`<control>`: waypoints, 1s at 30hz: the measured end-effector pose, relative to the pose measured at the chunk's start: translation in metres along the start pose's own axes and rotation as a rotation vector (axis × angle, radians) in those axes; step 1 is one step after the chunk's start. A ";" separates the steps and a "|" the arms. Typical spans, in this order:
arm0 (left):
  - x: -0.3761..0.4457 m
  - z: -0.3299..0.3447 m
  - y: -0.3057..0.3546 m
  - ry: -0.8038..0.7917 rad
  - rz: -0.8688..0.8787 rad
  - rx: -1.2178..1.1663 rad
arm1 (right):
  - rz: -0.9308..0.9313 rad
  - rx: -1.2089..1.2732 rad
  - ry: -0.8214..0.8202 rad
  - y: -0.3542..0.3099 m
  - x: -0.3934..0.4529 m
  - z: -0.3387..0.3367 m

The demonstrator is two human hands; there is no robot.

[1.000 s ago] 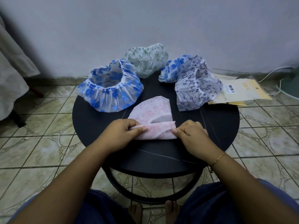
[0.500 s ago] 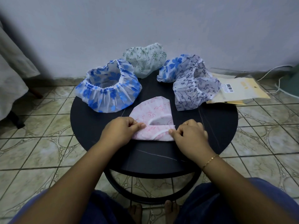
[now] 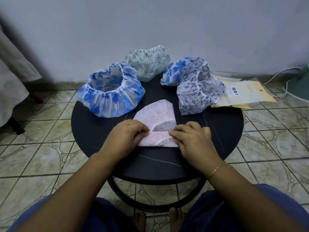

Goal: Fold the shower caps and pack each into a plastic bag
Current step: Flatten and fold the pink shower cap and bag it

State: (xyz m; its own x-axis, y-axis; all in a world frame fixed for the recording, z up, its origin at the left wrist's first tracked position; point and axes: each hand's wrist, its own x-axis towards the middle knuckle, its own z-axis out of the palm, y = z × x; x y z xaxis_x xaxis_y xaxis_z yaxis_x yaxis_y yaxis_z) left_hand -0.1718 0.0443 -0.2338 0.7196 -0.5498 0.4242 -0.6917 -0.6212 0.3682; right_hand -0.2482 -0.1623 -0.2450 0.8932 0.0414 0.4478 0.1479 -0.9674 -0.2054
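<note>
The left hand (image 3: 126, 135) rests on the near left part of the pink shower cap (image 3: 157, 124), its fingers curled and the fingertips pinching the folded edge of the cap against the table. The right hand (image 3: 192, 141) lies on the cap's near right part with fingers bent, the fingertips pressing and pinching the same folded strip from the other side. The two hands nearly meet over the middle of the fold. A thin gold bracelet (image 3: 215, 169) circles the right wrist.

The pink cap lies flattened near the middle of the round black table (image 3: 93, 129), its near edge folded up into a band, its far part tapering to a rounded point.

Farther back, three caps stand puffed and unfolded: a blue-flowered cap (image 3: 110, 94) at far left with its elastic opening facing up, a green-patterned cap (image 3: 148, 62) at the far middle, and a cap with grey vine print (image 3: 199, 92) at far right, touching a blue-flowered cap (image 3: 177, 71) just behind it.

A stack of flat plastic bags (image 3: 242, 94) with a yellow card and barcode label lies at the table's far right edge, partly overhanging; whether anything is in them cannot be told.
</note>
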 end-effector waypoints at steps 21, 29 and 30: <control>-0.003 -0.028 -0.005 -0.260 -0.430 -0.350 | 0.234 0.312 -0.217 0.012 0.009 -0.009; 0.001 -0.025 -0.014 -0.233 -0.645 -0.551 | 0.446 0.608 -0.160 0.018 0.023 0.000; 0.002 -0.025 -0.014 -0.230 -0.663 -0.544 | 0.485 0.629 -0.142 0.018 0.025 0.002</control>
State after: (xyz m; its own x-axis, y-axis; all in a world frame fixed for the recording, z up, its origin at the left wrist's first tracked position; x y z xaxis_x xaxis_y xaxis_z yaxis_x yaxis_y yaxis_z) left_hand -0.1627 0.0658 -0.2176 0.9367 -0.3055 -0.1712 -0.0192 -0.5328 0.8460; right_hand -0.2226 -0.1778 -0.2390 0.9585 -0.2744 0.0768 -0.0965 -0.5660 -0.8187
